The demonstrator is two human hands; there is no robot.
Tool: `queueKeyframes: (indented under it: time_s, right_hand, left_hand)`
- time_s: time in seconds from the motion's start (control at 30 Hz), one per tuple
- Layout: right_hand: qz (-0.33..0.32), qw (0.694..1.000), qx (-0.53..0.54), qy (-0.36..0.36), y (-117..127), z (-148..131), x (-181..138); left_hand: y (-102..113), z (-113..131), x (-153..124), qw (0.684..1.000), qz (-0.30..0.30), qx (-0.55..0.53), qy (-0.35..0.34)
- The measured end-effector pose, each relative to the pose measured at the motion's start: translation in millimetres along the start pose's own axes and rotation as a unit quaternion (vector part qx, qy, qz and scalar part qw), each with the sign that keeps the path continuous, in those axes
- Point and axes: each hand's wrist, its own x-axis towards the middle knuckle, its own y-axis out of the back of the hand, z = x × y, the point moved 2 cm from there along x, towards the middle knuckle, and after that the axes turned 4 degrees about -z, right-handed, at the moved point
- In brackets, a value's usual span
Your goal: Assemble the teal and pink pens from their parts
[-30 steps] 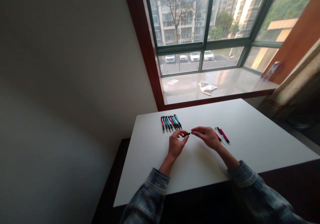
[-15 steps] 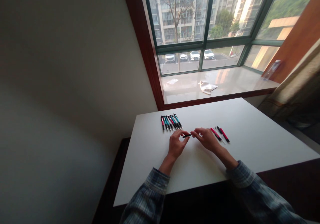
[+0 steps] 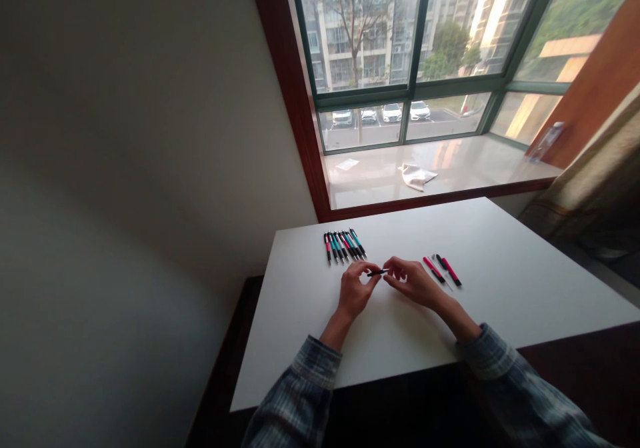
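My left hand (image 3: 356,289) pinches a small black pen part (image 3: 376,273) between thumb and fingertips, just above the table. From the other side, my right hand (image 3: 411,281) has its fingers bent around the part's thin right end, thumb below and forefinger above. Right of that hand lie a red pen barrel with a black grip (image 3: 434,270), a second red and black pen piece (image 3: 452,271) and a thin pale refill (image 3: 449,285). Beyond my left hand, several pens (image 3: 345,246) in red, teal and black lie side by side in a row.
The white table (image 3: 300,341) stands against a wall (image 3: 150,168) on its left. Behind it, a window sill (image 3: 370,191) holds a crumpled white wrapper (image 3: 418,176), a flat paper scrap (image 3: 347,164) and a clear bottle (image 3: 546,143). A curtain (image 3: 580,175) hangs at right.
My right hand's fingers have loosened and spread a little at the end of the black part. My left hand keeps its pinch. The whole view has shifted slightly.
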Motion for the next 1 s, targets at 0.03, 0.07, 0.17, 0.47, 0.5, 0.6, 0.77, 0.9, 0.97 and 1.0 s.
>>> queueKeyframes:
  time_s: [0.03, 0.07, 0.17, 0.47, 0.5, 0.6, 0.77, 0.9, 0.97, 1.0]
  right_hand:
    - [0.001, 1.0, 0.0, -0.003, 1, -1, 0]
    - [0.0, 1.0, -0.001, -0.007, 1, -1, 0]
    - [-0.019, 1.0, -0.004, -0.017, 2, -4, -1]
    - [0.016, 0.976, 0.19, -0.108, -23, -9, -9]
    - [0.009, 0.962, 0.243, -0.125, -30, -8, -10]
    - [-0.003, 0.904, 0.386, -0.182, -46, -7, -15]
    - [-0.021, 0.925, 0.335, -0.178, -41, -21, -21]
    - [0.073, 0.99, 0.024, -0.12, -2, -20, -34]
    - [0.12, 0.981, -0.084, -0.124, 20, -7, -44]
    - [0.14, 0.974, -0.119, -0.134, 31, 3, -49]
  left_hand:
    - [0, 0, 0, 1.0, -0.001, 0.0, -0.001]
    - [0, 1, 0, 1.0, -0.001, -0.002, -0.002]
    - [-1, 2, -1, 1.0, -0.006, -0.021, -0.005]
    - [-3, -7, 3, 0.967, -0.027, -0.248, 0.062]
    - [-3, -6, 3, 0.959, -0.028, -0.274, 0.065]
    - [-3, -3, 1, 0.943, -0.038, -0.322, 0.073]
    - [-3, 0, -1, 0.914, -0.055, -0.39, 0.099]
    - [-1, -2, 0, 0.892, -0.028, -0.432, 0.132]
    - [-1, -2, 0, 0.89, -0.019, -0.433, 0.143]
    - [0, -3, 1, 0.891, -0.018, -0.43, 0.146]
